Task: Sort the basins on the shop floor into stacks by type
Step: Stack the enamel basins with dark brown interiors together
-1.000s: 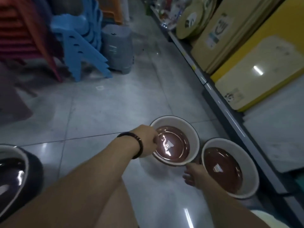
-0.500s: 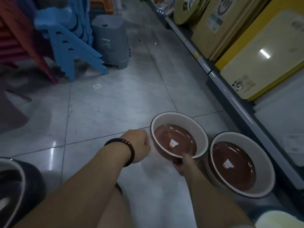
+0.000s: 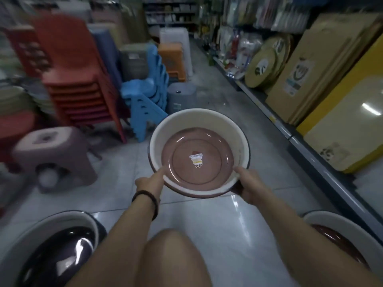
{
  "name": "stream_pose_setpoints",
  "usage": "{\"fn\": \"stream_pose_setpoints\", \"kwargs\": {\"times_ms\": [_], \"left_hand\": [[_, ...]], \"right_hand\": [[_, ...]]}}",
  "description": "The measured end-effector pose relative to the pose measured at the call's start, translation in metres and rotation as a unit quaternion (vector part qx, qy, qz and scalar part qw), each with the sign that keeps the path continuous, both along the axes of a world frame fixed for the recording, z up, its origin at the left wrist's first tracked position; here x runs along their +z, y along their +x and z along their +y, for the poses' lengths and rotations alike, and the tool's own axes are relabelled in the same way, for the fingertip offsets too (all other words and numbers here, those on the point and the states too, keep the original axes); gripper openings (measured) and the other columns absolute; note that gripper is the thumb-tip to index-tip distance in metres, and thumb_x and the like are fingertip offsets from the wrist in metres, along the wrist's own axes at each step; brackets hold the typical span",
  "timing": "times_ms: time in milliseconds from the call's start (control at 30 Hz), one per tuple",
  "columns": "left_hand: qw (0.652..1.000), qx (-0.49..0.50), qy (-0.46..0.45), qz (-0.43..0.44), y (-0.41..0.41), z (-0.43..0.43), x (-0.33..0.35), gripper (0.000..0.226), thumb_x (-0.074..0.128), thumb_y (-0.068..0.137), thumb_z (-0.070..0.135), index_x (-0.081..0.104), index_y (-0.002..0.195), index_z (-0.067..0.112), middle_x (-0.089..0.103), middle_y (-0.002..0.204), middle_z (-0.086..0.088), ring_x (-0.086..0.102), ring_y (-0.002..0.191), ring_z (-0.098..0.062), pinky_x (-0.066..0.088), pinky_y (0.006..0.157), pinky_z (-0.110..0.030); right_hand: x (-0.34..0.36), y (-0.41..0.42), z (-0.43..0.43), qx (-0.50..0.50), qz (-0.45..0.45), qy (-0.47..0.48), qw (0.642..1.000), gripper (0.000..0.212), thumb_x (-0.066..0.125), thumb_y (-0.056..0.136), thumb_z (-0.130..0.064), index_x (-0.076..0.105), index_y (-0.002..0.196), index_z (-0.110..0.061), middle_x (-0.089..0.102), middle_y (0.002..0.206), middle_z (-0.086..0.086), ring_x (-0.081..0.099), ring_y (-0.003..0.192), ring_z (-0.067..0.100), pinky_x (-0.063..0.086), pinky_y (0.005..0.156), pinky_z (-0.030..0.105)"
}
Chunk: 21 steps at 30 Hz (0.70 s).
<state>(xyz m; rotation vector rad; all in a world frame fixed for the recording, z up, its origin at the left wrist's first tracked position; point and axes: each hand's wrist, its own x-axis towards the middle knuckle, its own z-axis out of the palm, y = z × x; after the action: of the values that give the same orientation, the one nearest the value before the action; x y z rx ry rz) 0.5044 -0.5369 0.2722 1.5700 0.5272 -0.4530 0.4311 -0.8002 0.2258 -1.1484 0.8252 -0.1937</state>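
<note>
Head view: both hands grip one brown-bottomed basin by its near rim, left hand and right hand closed on it, held level above the floor, likely for carrying to the matching basin at right. Dark basin sits apart, left. Sticker seems to read "Bamboo"; blurred.
</note>
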Motion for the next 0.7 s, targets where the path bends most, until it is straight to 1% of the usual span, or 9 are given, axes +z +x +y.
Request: {"fn": "stream_pose_setpoints", "kwargs": {"times_ms": [67,133,233,300,367,433,533,633,700], "left_hand": [[0.989,0.016,-0.143,0.028,0.005,0.059,0.010,0.062,0.079,0.080,0.052,0.059,0.129,0.019,0.054,0.134,-0.010,0.053,0.115,-0.036,0.052,0.100,-0.049],[0.976,0.033,-0.216,0.002,0.004,0.120,0.017,0.045,0.079,0.083,0.046,0.069,0.116,0.018,0.064,0.118,-0.011,0.061,0.108,-0.037,0.053,0.102,-0.053],[0.983,0.064,-0.171,-0.023,-0.004,0.201,0.023,0.052,0.080,0.081,0.040,0.073,0.123,0.010,0.073,0.121,-0.013,0.067,0.116,-0.037,0.051,0.106,-0.055],[0.984,0.092,-0.149,-0.015,-0.014,0.250,0.014,0.060,0.081,0.078,0.035,0.070,0.128,0.004,0.071,0.127,-0.024,0.066,0.120,-0.045,0.048,0.107,-0.064],[0.981,0.157,-0.109,-0.028,-0.024,0.297,-0.007,0.053,0.080,0.079,0.021,0.067,0.127,0.002,0.072,0.116,-0.032,0.070,0.106,-0.053,0.052,0.091,-0.074],[0.972,0.225,-0.055,-0.040,-0.043,0.332,-0.025,0.045,0.077,0.078,0.014,0.069,0.123,0.012,0.076,0.107,-0.025,0.074,0.094,-0.050,0.058,0.079,-0.070],[0.943,0.324,-0.053,-0.059,-0.066,0.367,-0.054,0.034,0.075,0.080,0.008,0.070,0.112,0.018,0.076,0.105,-0.017,0.074,0.094,-0.041,0.059,0.084,-0.065],[0.912,0.398,-0.065,-0.070,-0.076,0.387,-0.080,0.041,0.075,0.069,0.014,0.069,0.110,0.020,0.075,0.112,-0.017,0.073,0.097,-0.039,0.059,0.088,-0.064],[0.908,0.409,-0.070,-0.053,-0.084,0.390,-0.080,0.045,0.077,0.072,0.009,0.066,0.116,0.014,0.073,0.111,-0.022,0.072,0.096,-0.043,0.059,0.082,-0.068]], "right_hand": [[0.039,0.019,0.026,0.059,-0.013,-0.047,0.997,0.011,0.063,0.099,-0.011,0.071,0.103,-0.004,0.079,0.079,0.012,0.074,0.073,0.029,0.065,0.065,0.042],[0.070,0.038,0.058,0.130,-0.022,-0.088,0.987,0.014,0.060,0.101,-0.012,0.070,0.109,-0.005,0.078,0.089,0.015,0.074,0.078,0.031,0.065,0.061,0.040],[0.098,0.067,0.114,0.231,-0.031,-0.143,0.962,0.013,0.061,0.101,-0.013,0.069,0.111,-0.008,0.078,0.099,0.020,0.076,0.090,0.041,0.066,0.075,0.053],[0.106,0.084,0.158,0.293,-0.019,-0.174,0.940,0.015,0.065,0.099,-0.015,0.069,0.112,-0.010,0.079,0.098,0.019,0.077,0.092,0.042,0.065,0.079,0.055],[0.106,0.096,0.206,0.349,-0.004,-0.195,0.917,0.017,0.069,0.096,-0.015,0.070,0.112,-0.010,0.079,0.101,0.021,0.078,0.094,0.043,0.065,0.081,0.056],[0.098,0.101,0.253,0.384,0.011,-0.199,0.902,0.019,0.073,0.093,-0.016,0.073,0.109,-0.006,0.079,0.099,0.024,0.078,0.093,0.045,0.065,0.081,0.057],[0.073,0.100,0.316,0.370,0.016,-0.173,0.913,0.019,0.080,0.088,-0.017,0.076,0.102,-0.004,0.080,0.092,0.021,0.077,0.077,0.038,0.067,0.072,0.048],[0.038,0.089,0.374,0.380,0.040,-0.141,0.913,0.021,0.081,0.080,-0.011,0.074,0.100,-0.010,0.077,0.085,0.021,0.071,0.065,0.032,0.066,0.070,0.054],[0.019,0.080,0.403,0.387,0.055,-0.125,0.912,0.026,0.075,0.076,-0.002,0.069,0.100,-0.010,0.075,0.080,0.020,0.071,0.065,0.034,0.065,0.067,0.058]]}}
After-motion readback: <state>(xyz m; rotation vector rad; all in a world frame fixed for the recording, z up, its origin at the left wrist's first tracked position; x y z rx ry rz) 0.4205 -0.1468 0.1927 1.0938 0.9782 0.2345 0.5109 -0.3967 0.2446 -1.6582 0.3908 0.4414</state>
